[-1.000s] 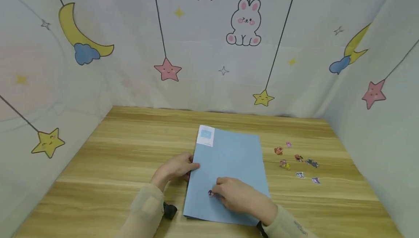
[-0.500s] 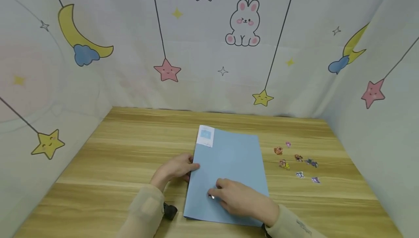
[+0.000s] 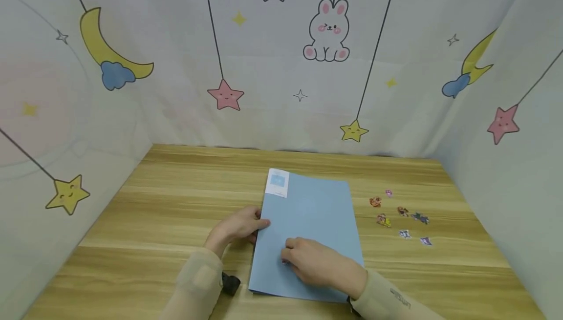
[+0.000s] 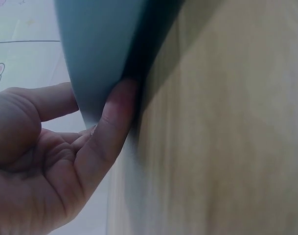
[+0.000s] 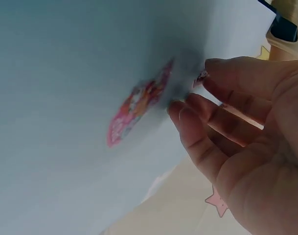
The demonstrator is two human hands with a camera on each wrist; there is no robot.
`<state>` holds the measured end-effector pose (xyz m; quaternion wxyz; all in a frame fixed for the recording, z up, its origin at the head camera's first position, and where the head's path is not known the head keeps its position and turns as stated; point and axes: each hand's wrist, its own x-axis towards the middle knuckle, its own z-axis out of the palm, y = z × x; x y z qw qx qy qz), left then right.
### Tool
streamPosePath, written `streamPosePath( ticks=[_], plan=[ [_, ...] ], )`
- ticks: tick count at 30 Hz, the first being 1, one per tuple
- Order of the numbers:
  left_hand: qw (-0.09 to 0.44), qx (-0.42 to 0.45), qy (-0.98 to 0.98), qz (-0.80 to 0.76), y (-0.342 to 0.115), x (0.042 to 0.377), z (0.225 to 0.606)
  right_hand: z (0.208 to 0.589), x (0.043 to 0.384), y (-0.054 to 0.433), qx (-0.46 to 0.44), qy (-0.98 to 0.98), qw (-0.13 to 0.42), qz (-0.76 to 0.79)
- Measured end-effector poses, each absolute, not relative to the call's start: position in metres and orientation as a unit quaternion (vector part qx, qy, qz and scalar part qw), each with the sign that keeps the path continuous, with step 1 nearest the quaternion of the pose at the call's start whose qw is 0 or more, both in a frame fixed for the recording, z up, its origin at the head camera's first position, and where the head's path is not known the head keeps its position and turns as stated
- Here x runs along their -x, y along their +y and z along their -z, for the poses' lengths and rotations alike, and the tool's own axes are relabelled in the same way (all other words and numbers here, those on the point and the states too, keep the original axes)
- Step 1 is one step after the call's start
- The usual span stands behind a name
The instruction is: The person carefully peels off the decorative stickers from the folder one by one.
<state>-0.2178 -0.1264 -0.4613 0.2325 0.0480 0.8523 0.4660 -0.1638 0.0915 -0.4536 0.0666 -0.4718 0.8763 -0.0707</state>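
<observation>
You have the blue folder (image 3: 314,212) lying on the wood table (image 3: 184,188) in front of you, near the middle. Its long axis runs almost straight away from you, with the far end turned very slightly to your right. The white label (image 3: 277,183) is at its far left corner.

Your left hand (image 3: 237,224) holds the left edge of the folder: the thumb is on the cover, and fingers are under it, as the left wrist view shows.

Your right hand (image 3: 318,264) is above the near half of the folder, with its fingers curled and narrow. At their tips you pinch 1 small sticker (image 5: 200,79). In the right wrist view this sticker slants from lower left to upper right; whether it touches the cover, I cannot tell.

In the same view, a pink sticker (image 5: 139,104) shows against the cover, just beside your fingertips. It is blurred, and its long axis also goes from lower left to upper right.

To the right of the folder, several loose stickers (image 3: 420,218) lie apart from it on the table. Behind the table hangs a white curtain (image 3: 272,51) with a printed rabbit (image 3: 326,32).
</observation>
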Motion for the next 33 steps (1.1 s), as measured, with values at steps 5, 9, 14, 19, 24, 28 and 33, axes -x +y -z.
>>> streamPosePath(
  ticks=[5, 9, 14, 19, 24, 28, 33],
  plan=[
    [0.232, -0.044, 0.850, -0.471, -0.127, 0.219, 0.464, 0.455, 0.166, 0.091, 0.443, 0.888, 0.087, 0.086],
    [0.235, -0.043, 0.843, -0.482, -0.127, 0.220, 0.464, 0.456, 0.170, 0.086, 0.427, 0.894, 0.106, 0.088],
    [0.235, -0.044, 0.846, -0.476, -0.127, 0.220, 0.464, 0.453, 0.172, 0.077, 0.413, 0.898, 0.136, 0.067],
    [0.234, -0.048, 0.848, -0.474, -0.126, 0.220, 0.464, 0.451, 0.172, 0.073, 0.396, 0.906, 0.146, 0.036],
    [0.233, -0.050, 0.847, -0.475, -0.125, 0.220, 0.463, 0.451, 0.172, 0.070, 0.399, 0.907, 0.137, 0.011],
    [0.233, -0.046, 0.850, -0.470, -0.126, 0.220, 0.463, 0.452, 0.174, 0.069, 0.396, 0.905, 0.155, 0.017],
    [0.232, -0.051, 0.853, -0.466, -0.126, 0.220, 0.464, 0.452, 0.175, 0.067, 0.396, 0.904, 0.161, 0.013]
  ],
)
